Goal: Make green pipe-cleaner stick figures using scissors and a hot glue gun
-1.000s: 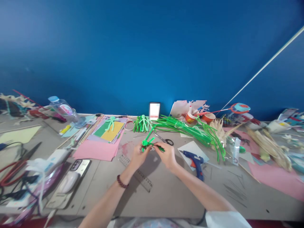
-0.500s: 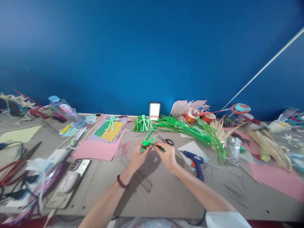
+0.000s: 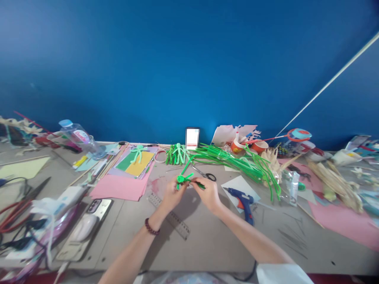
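Note:
Between my two hands is a partly twisted figure of bright green pipe cleaner [image 3: 181,179], with a coiled knob and loose ends sticking out. My left hand [image 3: 173,193] is closed on its knob side. My right hand [image 3: 208,192] pinches the other strand, the fingertips of both hands close together. Behind them stand several finished green pipe-cleaner figures [image 3: 178,153], and another figure [image 3: 137,153] lies on coloured sheets to the left. A bundle of long green pipe cleaners [image 3: 237,161] stretches to the right. Scissors [image 3: 209,176] lie just beyond my right hand.
A transparent ruler [image 3: 179,226] lies under my forearms. At right is a blue glue gun [image 3: 242,198] on white paper. On the left are pink paper [image 3: 120,187], a phone [image 3: 84,232] with a mouse on it, a bottle [image 3: 79,136] and red-handled shears [image 3: 20,209]. A blue wall rises behind.
Both hands keep nearly the same pose on the green pipe cleaner. The view has shifted very slightly; nothing else has visibly moved.

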